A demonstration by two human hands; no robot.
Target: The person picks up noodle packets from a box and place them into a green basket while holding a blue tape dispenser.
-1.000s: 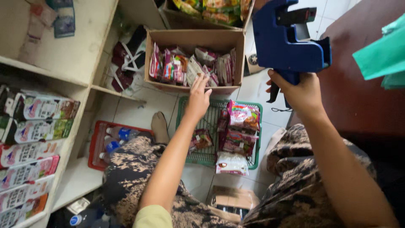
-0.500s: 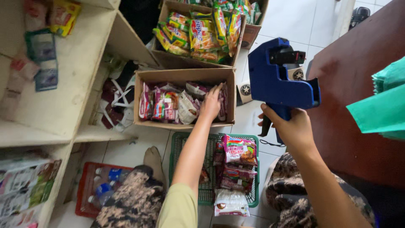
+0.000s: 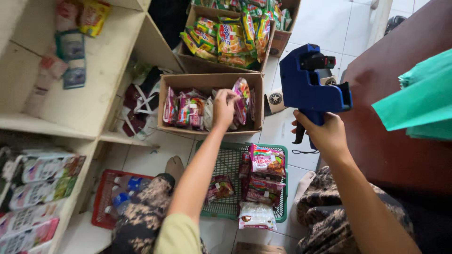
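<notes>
While the view looks down over both arms, the parts are laid out as follows.

Left hand point(image 3: 225, 107): stretched forward into the cardboard box point(image 3: 210, 83); its fingers are pinched narrowly on the top edge of a pink snack packet point(image 3: 241, 94).

Snack packet: stands nearly upright among other packets in the right part of the box, its long axis running top to bottom in the view, away from the person.

Right hand point(image 3: 325, 135): closed around the grip of a blue price gun point(image 3: 310, 89), held up in the air to the right of the box, above the tiled floor.

Price gun: its head rises from the hand; the packet lies to its left, near but apart.

Nearer hand: the left is already on the packet; the right stands clear of it.

Green basket point(image 3: 228, 162): on the floor just behind the box, toward the person, holding more packets.

Second box point(image 3: 281, 41): farther off, filled with yellow and green packets.

Shelves point(image 3: 89, 101): on the left.

Brown table point(image 3: 391, 141): on the right.
</notes>
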